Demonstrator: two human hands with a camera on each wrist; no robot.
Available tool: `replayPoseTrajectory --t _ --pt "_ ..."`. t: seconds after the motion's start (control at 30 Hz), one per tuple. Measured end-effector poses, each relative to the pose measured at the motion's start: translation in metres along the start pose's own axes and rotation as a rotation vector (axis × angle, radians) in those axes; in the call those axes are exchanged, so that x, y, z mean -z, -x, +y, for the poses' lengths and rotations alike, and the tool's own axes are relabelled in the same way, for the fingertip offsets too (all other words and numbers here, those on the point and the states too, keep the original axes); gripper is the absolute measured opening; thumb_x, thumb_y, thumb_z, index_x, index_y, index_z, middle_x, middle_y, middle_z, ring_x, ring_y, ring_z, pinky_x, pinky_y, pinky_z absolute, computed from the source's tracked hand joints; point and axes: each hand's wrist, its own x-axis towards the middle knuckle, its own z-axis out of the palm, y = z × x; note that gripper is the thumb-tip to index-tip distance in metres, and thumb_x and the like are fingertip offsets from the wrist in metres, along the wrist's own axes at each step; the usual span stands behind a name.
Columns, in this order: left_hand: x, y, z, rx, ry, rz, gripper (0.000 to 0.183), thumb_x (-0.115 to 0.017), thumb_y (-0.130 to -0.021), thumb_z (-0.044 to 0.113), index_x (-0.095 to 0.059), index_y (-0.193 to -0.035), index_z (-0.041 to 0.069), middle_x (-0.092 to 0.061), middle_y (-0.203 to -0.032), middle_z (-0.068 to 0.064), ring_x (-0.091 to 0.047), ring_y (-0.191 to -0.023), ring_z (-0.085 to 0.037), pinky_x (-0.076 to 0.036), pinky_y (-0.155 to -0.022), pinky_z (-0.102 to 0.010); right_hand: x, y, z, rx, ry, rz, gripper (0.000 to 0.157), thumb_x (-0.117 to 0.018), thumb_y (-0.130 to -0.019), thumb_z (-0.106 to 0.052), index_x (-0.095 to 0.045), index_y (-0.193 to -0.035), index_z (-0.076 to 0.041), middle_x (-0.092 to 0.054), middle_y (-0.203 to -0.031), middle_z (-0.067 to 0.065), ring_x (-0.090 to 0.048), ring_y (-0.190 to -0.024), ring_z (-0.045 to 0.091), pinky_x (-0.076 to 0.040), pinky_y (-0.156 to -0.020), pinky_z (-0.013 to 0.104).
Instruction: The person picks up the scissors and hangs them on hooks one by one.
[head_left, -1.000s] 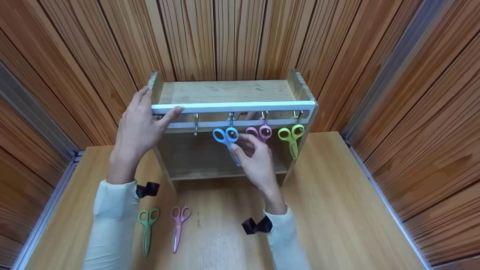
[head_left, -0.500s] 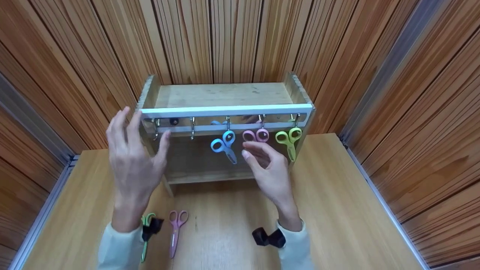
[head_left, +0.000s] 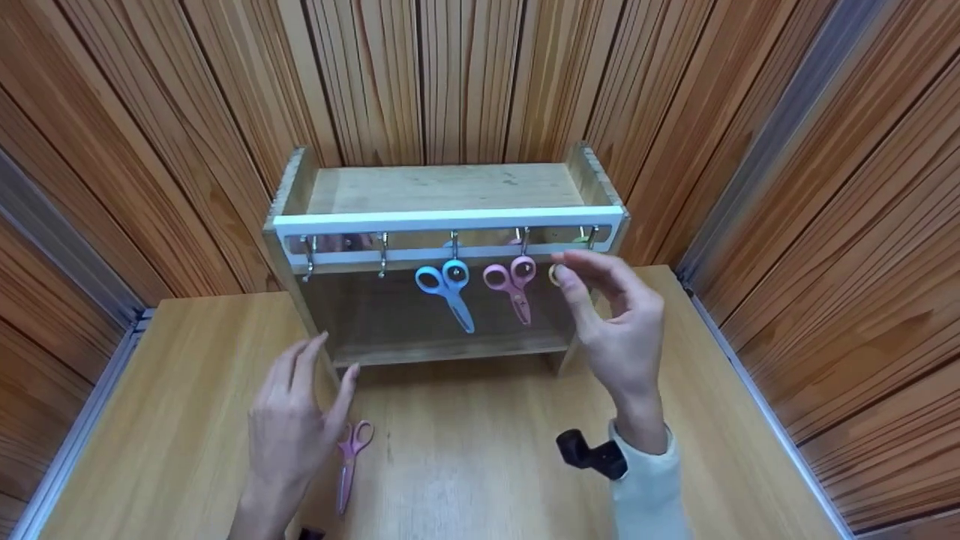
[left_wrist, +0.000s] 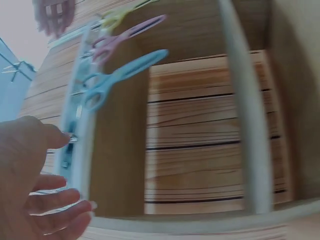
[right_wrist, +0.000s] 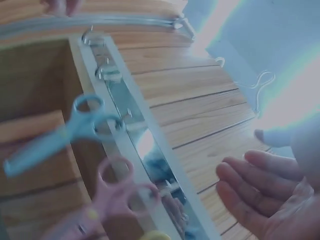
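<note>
In the head view my left hand (head_left: 296, 420) is over the table at the front left, fingers loosely spread and holding nothing. Close beside its thumb lies a pair of pink scissors (head_left: 347, 472), its handle partly covered. My right hand (head_left: 622, 322) overlaps a pair of yellow-green scissors (head_left: 554, 274), hiding most of it; the right wrist view shows the fingers (right_wrist: 250, 185) loosely bent with nothing between them. Blue scissors (head_left: 447, 289) and another pink pair (head_left: 513, 285) hang by one handle loop each from hooks on the rail.
A wooden shelf unit (head_left: 442, 187) stands against the panelled back wall, with a white-framed mirrored hook rail (head_left: 450, 221) along its front. Two bare hooks (head_left: 383, 255) are at the rail's left. Panelled walls (head_left: 847, 300) and metal edge strips border the table (head_left: 480, 465).
My left hand has left the rail's left end and come down toward the table, covering the green scissors there. My right hand has let go of the blue scissors and moved right.
</note>
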Motion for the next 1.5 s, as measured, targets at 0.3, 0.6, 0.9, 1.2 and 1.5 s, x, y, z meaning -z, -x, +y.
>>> replayPoseTrajectory --t 0.3,0.6,0.9,1.2,1.5 --pt "-0.009 0.049 -0.024 0.101 -0.101 -0.247 0.046 -0.084 -0.088 0.024 -0.069 -0.115 -0.010 -0.074 -0.102 -0.026 -0.074 -0.084 -0.042 -0.061 -0.063 -0.054 0.023 -0.030 0.024 0.154 0.208 0.040 0.045 -0.080 -0.090 -0.006 -0.067 -0.133 -0.002 -0.074 -0.133 0.011 -0.068 -0.126 0.020 -0.049 -0.115 0.029" --pt "-0.037 0.075 -0.028 0.154 -0.219 -0.572 0.039 -0.079 -0.092 0.027 -0.071 -0.111 -0.007 -0.072 -0.105 -0.024 -0.070 -0.077 -0.034 -0.057 -0.056 -0.048 0.030 -0.064 0.054 0.183 0.449 -0.047 0.061 -0.084 -0.091 -0.026 -0.061 -0.140 0.002 -0.066 -0.145 0.018 -0.062 -0.138 0.034 -0.048 -0.119 0.050" --pt "-0.063 0.093 -0.042 0.280 -0.271 -0.791 0.067 -0.076 -0.094 0.028 -0.055 -0.136 -0.019 -0.058 -0.137 -0.043 -0.063 -0.123 -0.055 -0.061 -0.087 -0.063 0.030 -0.096 0.069 -0.021 0.633 -0.259 0.090 -0.071 -0.094 -0.061 -0.045 -0.156 -0.002 -0.052 -0.158 0.021 -0.052 -0.146 0.039 -0.042 -0.122 0.058" --pt "-0.078 0.110 -0.044 0.405 -0.248 -0.914 0.076 -0.073 -0.097 0.026 -0.042 -0.145 -0.023 -0.039 -0.150 -0.051 -0.051 -0.136 -0.059 -0.060 -0.093 -0.061 0.034 -0.108 0.075 -0.160 0.725 -0.432 0.105 -0.048 -0.093 -0.084 -0.031 -0.166 -0.011 -0.037 -0.169 0.020 -0.038 -0.156 0.044 -0.032 -0.126 0.066" --pt "-0.080 0.109 -0.040 0.449 -0.258 -0.963 0.079 -0.069 -0.100 0.030 -0.036 -0.149 -0.023 -0.034 -0.154 -0.049 -0.044 -0.143 -0.059 -0.060 -0.091 -0.061 0.030 -0.115 0.065 -0.124 0.764 -0.473 0.103 -0.050 -0.093 -0.083 -0.034 -0.165 -0.010 -0.043 -0.166 0.022 -0.049 -0.147 0.045 -0.039 -0.122 0.064"
